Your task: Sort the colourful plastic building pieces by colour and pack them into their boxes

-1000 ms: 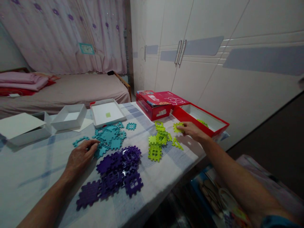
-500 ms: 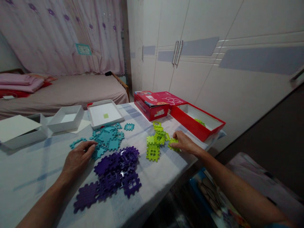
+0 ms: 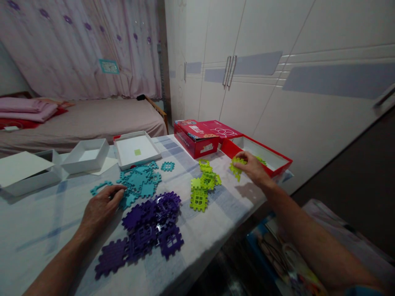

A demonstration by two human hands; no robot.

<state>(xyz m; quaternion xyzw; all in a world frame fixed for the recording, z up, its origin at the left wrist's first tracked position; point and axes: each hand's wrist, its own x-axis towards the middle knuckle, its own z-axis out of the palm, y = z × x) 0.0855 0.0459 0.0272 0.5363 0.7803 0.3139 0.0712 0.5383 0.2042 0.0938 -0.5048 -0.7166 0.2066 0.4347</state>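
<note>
In my right hand (image 3: 249,166) is a lime-green interlocking building tile (image 3: 237,166) with notched edges, pinched between thumb and fingers. It hangs raised above the table, just in front of the red open box (image 3: 277,170). Left of it lies a loose pile of similar lime-green tiles (image 3: 199,199). My left hand (image 3: 103,205) rests at the near edge of a heap of teal tiles (image 3: 140,179), holding nothing that I can see. Its fingers are loosely bent, with a gap between thumb and forefinger. Closer to me spreads a pile of purple tiles (image 3: 142,238).
Inside the red box sits a green tile (image 3: 261,160). A closed-looking red box (image 3: 196,142) stands behind the lime pile. Along the back left are white boxes (image 3: 86,158) and a shallow white lid (image 3: 137,144). The table edge (image 3: 216,246) runs along the near right.
My right hand has lifted the lime-green tile off the table beside the green pile and carried it up and right towards the red open box. My left hand stays in place.
</note>
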